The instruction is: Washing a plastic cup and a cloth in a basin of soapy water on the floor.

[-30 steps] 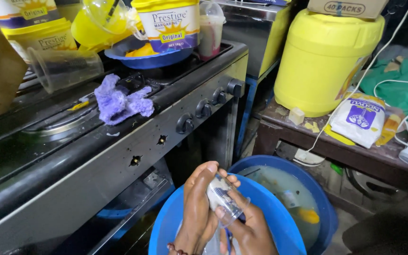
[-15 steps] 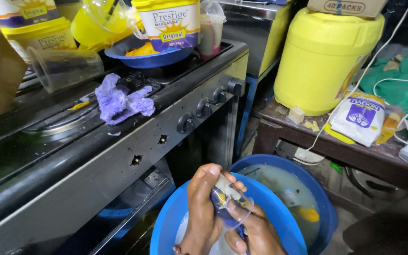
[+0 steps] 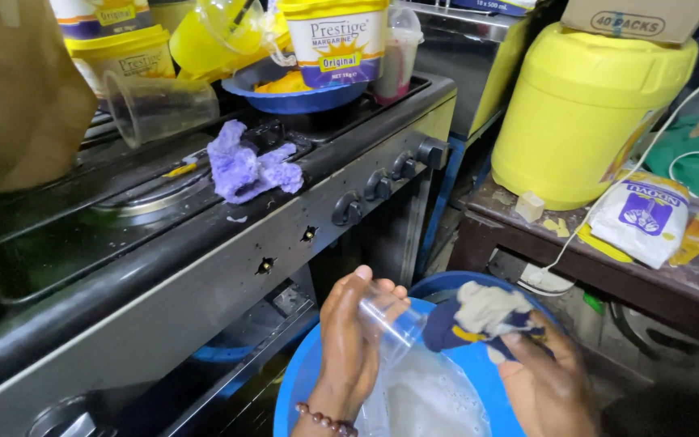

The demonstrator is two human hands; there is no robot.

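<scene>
Where a second ago your two hands were bunched together over one small object, they now sit apart above the basin (image 3: 301, 380).

Head view, hands: your left hand (image 3: 349, 340) is wrapped around a clear cup (image 3: 388, 320), fingers closed about its wall, cup tipped on its side with the mouth toward the right. Your right hand (image 3: 548, 380) grips a cloth (image 3: 483, 317), pale with dark blue parts, bunched in the fingers just beside the cup's mouth; whether cloth and cup touch, you cannot tell. Half a second ago the cloth was pressed against the cup; it has since drawn back to the right.

Meaning, as a judgement: the wiping stroke reads as finished or paused, cup exposed for a look.

Head view, surroundings: soapy water in the basin, below both hands. A second blue basin (image 3: 446, 283) sits behind. To the left, the stove (image 3: 228, 243) carries a purple rag (image 3: 248, 170) and another clear cup (image 3: 159, 105). A yellow drum (image 3: 584, 113) stands right.
</scene>
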